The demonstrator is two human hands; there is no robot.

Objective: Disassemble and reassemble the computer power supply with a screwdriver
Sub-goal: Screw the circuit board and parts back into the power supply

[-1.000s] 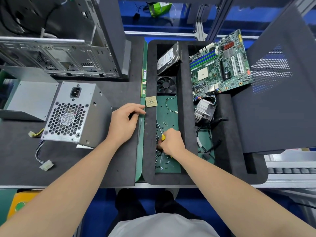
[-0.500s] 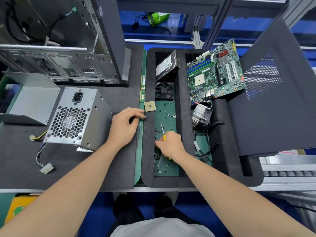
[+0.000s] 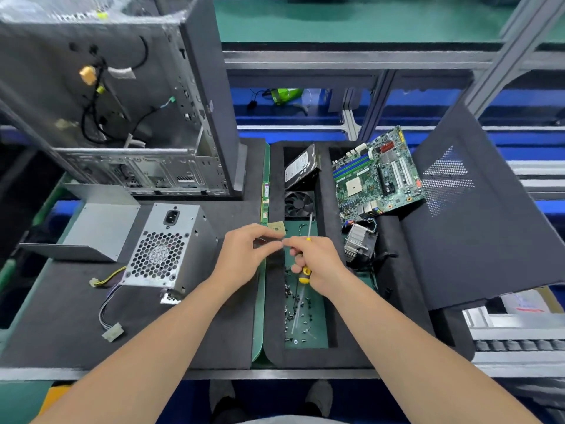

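Gripping screwdriver [image 3: 304, 275] in right hand [image 3: 318, 261]; pinching, seemingly, a screw between left hand [image 3: 244, 258] fingers [image 3: 269, 237], ready for power supply [image 3: 159, 249].

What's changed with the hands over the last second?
The right hand, gripping the screwdriver, rose out of the screw tray. The left hand left the mat edge and moved right; its fingertips now meet the right's. Whether a screw passes is unclear. The power supply stayed put.
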